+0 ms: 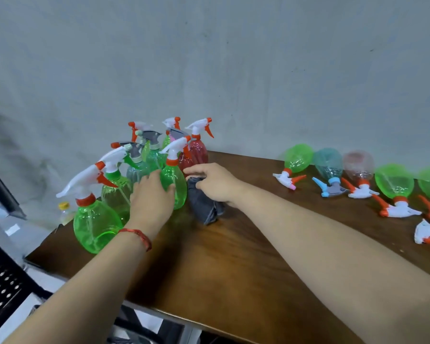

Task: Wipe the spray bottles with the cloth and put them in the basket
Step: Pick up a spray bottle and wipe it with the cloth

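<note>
Plainly the left hand is curled round the belly of an upright green bottle, with the thumb on the near side and the fingers reaching behind. The bottle stands at the front of a tight cluster of standing bottles on the left part of the wooden table. Just to its right, the right hand clutches a bunched grey cloth, which rests on the table just beside the bottle; whether the two touch I cannot tell. The bottle looks empty and is made of thin clear plastic, so I judge it light, a little springy under a squeeze, and smooth enough to slip. The round belly fills the palm well. The narrow orange collar under the white trigger head would give a surer hold for lifting, while the trigger itself probably flexes. The cloth is soft and limp and should mould to the curve. The neighbouring bottles crowd close, so a straight upward lift seems wise. More lying bottles line the right of the table. A dark perforated surface at lower left may be the basket; I cannot tell.
</note>
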A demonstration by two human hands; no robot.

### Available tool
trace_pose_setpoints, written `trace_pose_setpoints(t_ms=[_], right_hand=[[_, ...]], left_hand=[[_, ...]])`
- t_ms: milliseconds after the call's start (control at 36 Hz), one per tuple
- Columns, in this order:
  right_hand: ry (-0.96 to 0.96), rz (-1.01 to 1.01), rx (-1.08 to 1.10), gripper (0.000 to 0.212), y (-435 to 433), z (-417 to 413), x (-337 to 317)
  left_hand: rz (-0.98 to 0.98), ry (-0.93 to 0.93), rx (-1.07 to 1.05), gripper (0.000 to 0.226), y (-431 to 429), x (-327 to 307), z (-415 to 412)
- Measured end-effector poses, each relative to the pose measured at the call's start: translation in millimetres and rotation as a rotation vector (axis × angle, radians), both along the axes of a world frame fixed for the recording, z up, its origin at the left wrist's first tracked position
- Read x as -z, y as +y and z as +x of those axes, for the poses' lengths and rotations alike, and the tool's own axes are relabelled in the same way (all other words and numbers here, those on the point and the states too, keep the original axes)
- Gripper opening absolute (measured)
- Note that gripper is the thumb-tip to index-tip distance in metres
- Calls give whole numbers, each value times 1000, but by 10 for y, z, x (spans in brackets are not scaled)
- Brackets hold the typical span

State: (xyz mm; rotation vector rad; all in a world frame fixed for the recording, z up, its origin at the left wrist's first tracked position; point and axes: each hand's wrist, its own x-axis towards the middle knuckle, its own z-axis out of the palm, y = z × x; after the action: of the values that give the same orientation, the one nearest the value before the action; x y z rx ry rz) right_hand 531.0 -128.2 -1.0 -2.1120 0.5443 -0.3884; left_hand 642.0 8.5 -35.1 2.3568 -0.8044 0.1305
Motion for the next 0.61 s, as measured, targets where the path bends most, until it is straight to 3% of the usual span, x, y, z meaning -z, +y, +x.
trace_pose_setpoints(t_ms=[278,389,472,611], right_hand=[[-148,175,55,44,-153,-476,7],[-270,431,166,27,-281,-767,38],[-350,562,191,28,-350,-1043,30],[-431,595,156,27,-335,-1677,-100]], left_hand=[[-154,88,-9,67,59,137,-161],[-345,-26,55,43,79,39,-467],[-364,109,318,22,-51,-79,-812],[-359,456,573,31,-419,-273,-1361]])
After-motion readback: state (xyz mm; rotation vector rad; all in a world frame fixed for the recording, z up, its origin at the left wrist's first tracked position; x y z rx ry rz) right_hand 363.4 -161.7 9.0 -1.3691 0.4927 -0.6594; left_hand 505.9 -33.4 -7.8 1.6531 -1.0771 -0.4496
